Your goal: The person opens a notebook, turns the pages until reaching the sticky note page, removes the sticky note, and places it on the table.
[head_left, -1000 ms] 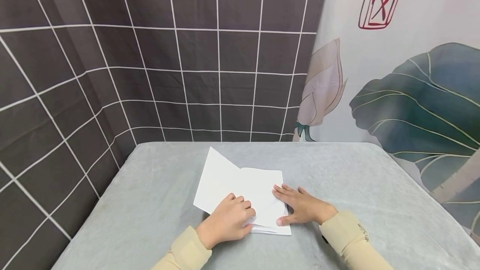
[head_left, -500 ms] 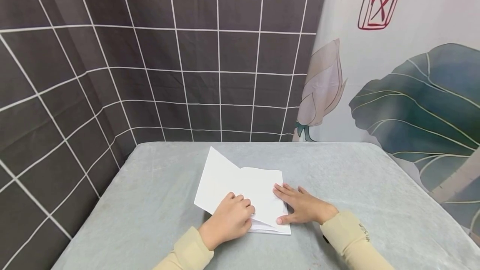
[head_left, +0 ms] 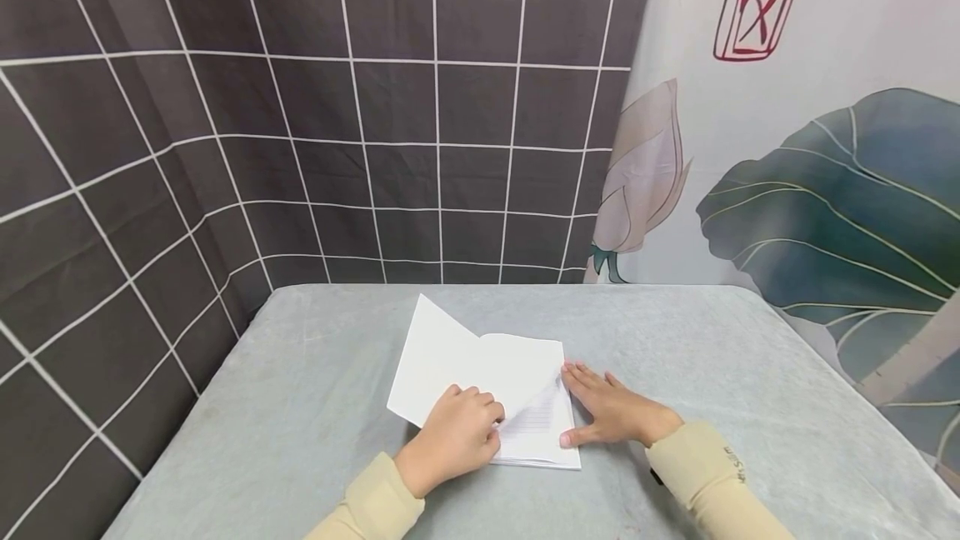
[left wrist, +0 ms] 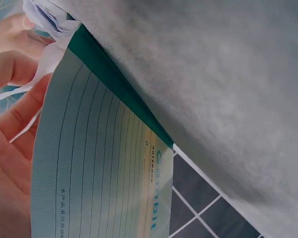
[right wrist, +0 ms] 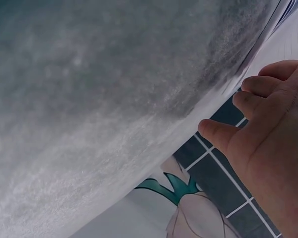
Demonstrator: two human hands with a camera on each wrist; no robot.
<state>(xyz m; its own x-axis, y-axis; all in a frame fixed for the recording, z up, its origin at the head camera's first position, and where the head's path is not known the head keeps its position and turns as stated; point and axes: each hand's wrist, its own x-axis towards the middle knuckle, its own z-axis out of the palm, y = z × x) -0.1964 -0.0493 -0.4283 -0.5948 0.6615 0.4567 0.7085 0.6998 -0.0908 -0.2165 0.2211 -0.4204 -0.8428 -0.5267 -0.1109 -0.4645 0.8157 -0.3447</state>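
Notebook cover [left wrist: 99, 148] cut off by the left wrist view's lower edge, sleeve lettering [head_left: 734, 463] illegibly small.

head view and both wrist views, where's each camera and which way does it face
Head: worn on the head, facing forward and down at the open white-paged notebook on the mottled grey table; left hand, right hand and cream sleeves show.
Left wrist: on that wrist, facing the notebook's pale green lined cover; part of the left hand shows.
Right wrist: on that wrist, facing along the table toward a printed pink lotus bud; the right hand shows.
Both wrist views share the table and dark white-gridded backdrop.
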